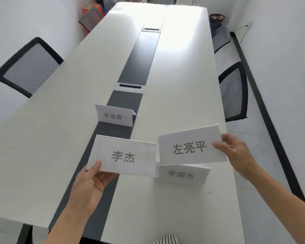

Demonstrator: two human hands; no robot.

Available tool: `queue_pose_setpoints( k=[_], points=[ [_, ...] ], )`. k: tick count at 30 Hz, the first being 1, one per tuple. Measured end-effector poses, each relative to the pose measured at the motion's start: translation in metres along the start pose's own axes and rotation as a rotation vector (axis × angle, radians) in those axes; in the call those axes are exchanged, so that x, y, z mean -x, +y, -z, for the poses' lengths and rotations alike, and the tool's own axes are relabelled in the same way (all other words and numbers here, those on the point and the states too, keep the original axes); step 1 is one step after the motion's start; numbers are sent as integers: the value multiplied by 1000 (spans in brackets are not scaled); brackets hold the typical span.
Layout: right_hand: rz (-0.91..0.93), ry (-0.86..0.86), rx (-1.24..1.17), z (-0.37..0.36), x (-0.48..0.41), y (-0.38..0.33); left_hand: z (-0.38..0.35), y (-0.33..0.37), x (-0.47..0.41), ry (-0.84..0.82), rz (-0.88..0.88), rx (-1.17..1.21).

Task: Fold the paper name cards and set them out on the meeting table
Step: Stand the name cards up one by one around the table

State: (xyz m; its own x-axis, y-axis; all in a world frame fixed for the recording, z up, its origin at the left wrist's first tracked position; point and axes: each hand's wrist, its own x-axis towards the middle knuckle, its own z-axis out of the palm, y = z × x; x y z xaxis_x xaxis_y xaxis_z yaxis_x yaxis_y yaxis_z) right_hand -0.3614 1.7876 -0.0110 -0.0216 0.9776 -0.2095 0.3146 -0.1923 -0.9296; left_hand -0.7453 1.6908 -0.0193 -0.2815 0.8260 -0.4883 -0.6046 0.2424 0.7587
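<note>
A single wide-angle head-worn view looks forward and down the length of the long white meeting table [183, 95] from its near end, close above the tabletop

The left hand [88, 184] is pinching the lower left corner of the first card [123, 156] above the counter [51, 138], while the right hand [236, 152] is holding the tilted second card [190, 147] by its right edge, just beside the first. The third card [181, 175] is standing folded on the counter under the second card. The fourth card [114, 116] is standing farther off, at the edge of the dark strip [141, 55], with a left chair [28, 67] and a right chair [233, 92] flanking the counter.
</note>
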Motion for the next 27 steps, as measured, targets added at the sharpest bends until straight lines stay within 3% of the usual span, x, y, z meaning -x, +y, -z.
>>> queue_pose_setpoints(
  k=[7, 14, 21, 27],
  points=[
    [-20, -83, -243, -15, 28, -11, 19, -13, 88, 176, -230, 77],
    [-91, -423, -242, -63, 86, 3, 58, -68, 238, 424, -300, -18],
    [-124, -762, -174, -161, 175, -13, 113, -116, 373, 768, -371, -45],
    [-100, -973, -64, -255, 270, -23, 183, -141, 465, 960, -443, 18]
  ],
)
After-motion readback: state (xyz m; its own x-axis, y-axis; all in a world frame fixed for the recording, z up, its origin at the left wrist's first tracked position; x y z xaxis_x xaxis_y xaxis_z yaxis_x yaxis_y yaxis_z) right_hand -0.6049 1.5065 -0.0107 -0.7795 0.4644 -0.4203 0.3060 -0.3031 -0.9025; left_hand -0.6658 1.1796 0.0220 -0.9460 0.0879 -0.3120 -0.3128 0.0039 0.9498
